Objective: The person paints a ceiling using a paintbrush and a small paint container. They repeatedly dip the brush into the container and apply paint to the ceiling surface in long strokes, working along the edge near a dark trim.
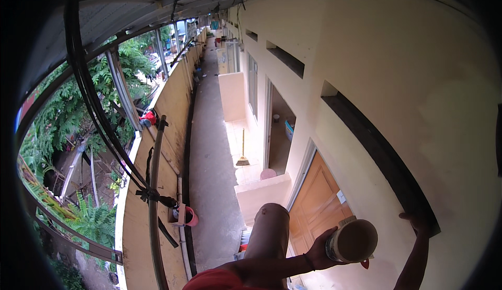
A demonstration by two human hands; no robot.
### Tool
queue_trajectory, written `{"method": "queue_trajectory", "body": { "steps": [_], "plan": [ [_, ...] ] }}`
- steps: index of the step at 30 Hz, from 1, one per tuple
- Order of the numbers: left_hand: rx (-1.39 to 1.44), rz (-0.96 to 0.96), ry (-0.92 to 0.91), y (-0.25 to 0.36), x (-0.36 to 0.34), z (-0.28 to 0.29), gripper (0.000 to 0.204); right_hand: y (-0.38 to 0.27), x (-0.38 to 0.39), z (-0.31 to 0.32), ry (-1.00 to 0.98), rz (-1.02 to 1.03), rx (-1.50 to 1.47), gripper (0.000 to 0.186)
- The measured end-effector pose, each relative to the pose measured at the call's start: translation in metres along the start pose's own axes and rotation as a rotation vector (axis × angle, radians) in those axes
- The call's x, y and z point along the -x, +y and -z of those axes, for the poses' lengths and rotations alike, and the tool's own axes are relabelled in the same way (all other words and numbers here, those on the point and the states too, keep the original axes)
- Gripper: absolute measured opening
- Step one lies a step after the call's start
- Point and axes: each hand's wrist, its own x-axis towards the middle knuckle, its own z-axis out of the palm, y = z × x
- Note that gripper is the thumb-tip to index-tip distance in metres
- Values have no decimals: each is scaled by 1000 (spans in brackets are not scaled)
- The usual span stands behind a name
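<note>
Tub: a round pale tub [354,240] is held up near the cream wall [418,81], low in the view and just right of the wooden door [319,201]. Its round face points at the camera, and I cannot tell whether that face is a lid or a base.
Tub contents: not visible.
Left hand: the left hand [320,251] grips the tub from its left side, fingers curled around the body and clamped on it. The forearm runs in from the lower edge.
Right hand: the right hand [414,221] is raised against the dark slot [381,154] in the wall, to the right of the tub and apart from it. Its fingertips rest on the lower edge of the slot. They look bent over that edge, but how far apart they are I cannot tell.
Red piece: a small red bit [364,263] shows just under the tub; what it is cannot be made out.
Bucket: a pink bucket [190,216] stands by the railing [151,196] on the left of the walkway [209,159]; its contents are unclear.
Blue tub: a blue container [289,130] sits inside the open doorway, too small to see into.
Pink bowl: a pink round thing [267,174] lies on the tiled landing near the broom [242,151].
Pillar: a round concrete pillar [267,232] stands left of the left arm.
</note>
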Motion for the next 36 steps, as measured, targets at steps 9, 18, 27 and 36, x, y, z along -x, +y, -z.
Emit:
{"method": "queue_trajectory", "body": {
  "steps": [9,18,27,36],
  "plan": [
    [17,37,-89,-6,4,-5,61,-6,8,-2,106,155,45,91],
    [55,7,10,-16,4,-28,52,-37,32,15,33,43,133,107],
    [76,0,-48,-12,-6,-10,53,-14,4,4,-25,3,115,113],
    [-10,-19,85,-16,-5,-25,53,-9,2,2,6,42,220,108]
  ]
}}
